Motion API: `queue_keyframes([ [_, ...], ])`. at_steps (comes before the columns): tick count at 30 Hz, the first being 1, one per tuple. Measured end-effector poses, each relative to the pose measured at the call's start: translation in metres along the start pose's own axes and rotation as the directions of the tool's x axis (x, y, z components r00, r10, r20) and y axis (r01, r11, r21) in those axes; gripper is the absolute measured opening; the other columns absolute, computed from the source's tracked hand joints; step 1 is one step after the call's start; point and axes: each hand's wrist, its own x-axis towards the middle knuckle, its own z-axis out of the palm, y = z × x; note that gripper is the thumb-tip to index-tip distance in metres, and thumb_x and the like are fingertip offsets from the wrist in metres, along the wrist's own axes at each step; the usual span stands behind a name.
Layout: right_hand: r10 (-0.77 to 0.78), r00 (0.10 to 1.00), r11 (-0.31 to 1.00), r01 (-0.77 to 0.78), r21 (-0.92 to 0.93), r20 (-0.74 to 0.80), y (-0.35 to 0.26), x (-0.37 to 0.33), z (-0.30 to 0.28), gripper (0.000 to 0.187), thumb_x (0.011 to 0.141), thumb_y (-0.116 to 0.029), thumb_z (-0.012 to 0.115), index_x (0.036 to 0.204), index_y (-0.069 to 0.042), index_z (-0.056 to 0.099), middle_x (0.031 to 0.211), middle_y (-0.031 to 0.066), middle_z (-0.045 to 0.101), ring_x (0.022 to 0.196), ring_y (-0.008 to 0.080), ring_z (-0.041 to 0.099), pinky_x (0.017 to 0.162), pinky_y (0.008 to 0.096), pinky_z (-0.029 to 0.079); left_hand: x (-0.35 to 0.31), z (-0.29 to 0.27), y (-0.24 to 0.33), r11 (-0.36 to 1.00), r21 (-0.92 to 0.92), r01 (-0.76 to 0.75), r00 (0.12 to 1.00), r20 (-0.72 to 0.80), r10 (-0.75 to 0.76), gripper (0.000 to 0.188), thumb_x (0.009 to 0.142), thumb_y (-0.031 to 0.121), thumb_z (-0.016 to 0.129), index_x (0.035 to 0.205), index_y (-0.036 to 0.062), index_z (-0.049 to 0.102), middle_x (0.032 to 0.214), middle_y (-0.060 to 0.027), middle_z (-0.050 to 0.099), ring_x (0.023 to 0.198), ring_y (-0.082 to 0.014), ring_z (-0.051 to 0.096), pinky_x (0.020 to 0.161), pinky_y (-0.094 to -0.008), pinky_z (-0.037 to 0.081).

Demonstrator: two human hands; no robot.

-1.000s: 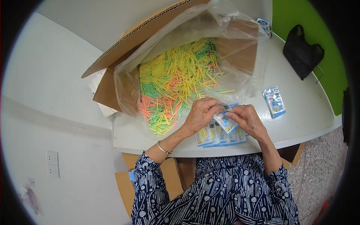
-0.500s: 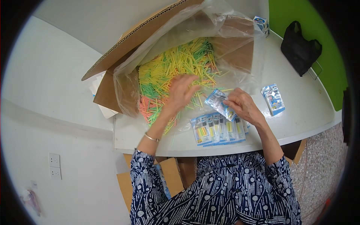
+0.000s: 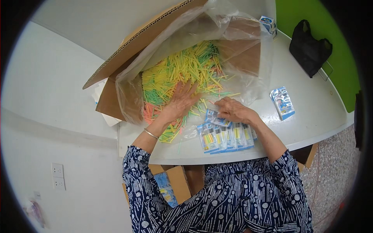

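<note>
A heap of thin yellow, green and orange sticks (image 3: 182, 73) lies in a clear plastic liner inside a tipped cardboard box (image 3: 147, 42). My left hand (image 3: 179, 101) lies flat, fingers spread, on the near edge of the heap. My right hand (image 3: 233, 110) holds a small blue-and-white packet (image 3: 213, 116) against the white table (image 3: 307, 124). Just in front of it, a row of several filled packets (image 3: 225, 138) lies overlapping near the table's front edge.
One more packet (image 3: 283, 102) lies alone to the right. A black bag (image 3: 309, 48) sits at the back right by the green wall. A small printed carton (image 3: 267, 22) stands behind the box. Cardboard boxes (image 3: 171, 186) stand under the table.
Both hands held a packet together over the row a second ago. My left hand let go and reached forward into the sticks. My right hand kept the packet and lowered it to the table.
</note>
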Motion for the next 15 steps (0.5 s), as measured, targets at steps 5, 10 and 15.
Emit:
queue_keyframes([
  [5, 0.036, 0.998, 0.998, -0.034, 0.050, -0.053, 0.008, 0.000, 0.006, 0.024, 0.085, -0.021, 0.060, 0.092, 0.001, 0.066, 0.127, 0.0122, 0.051, 0.117, 0.0291, 0.044, 0.098, 0.0363, 0.039, -0.007, -0.022, 0.009, 0.992, -0.002, 0.123, 0.990, 0.063, -0.122, 0.056, 0.069, 0.005, 0.061, 0.124, 0.0128, 0.051, 0.140, -0.0165, 0.034, 0.128, -0.0377, 0.033, 0.104, -0.0557, 0.026],
  [10, 0.124, 0.990, 0.988, -0.118, 0.100, -0.062, 0.009, 0.001, 0.006, 0.026, 0.085, -0.020, 0.059, 0.098, 0.002, 0.063, 0.126, 0.0122, 0.052, 0.116, 0.0285, 0.045, 0.098, 0.0352, 0.039, -0.005, -0.018, 0.033, 0.999, -0.034, 0.018, 0.994, 0.112, -0.014, 0.059, 0.066, 0.007, 0.064, 0.123, 0.0066, 0.049, 0.137, -0.0171, 0.036, 0.127, -0.0380, 0.033, 0.102, -0.0560, 0.026],
  [15, 0.028, 0.997, 0.998, -0.025, 0.052, -0.072, 0.013, 0.000, 0.010, 0.029, 0.086, -0.020, 0.058, 0.103, 0.003, 0.062, 0.127, 0.0125, 0.053, 0.121, 0.0269, 0.043, 0.100, 0.0341, 0.038, -0.002, -0.004, 0.023, 0.995, -0.042, 0.087, 0.980, 0.183, -0.078, 0.060, 0.064, 0.012, 0.063, 0.120, -0.0020, 0.045, 0.134, -0.0188, 0.037, 0.127, -0.0389, 0.032, 0.102, -0.0565, 0.026],
])
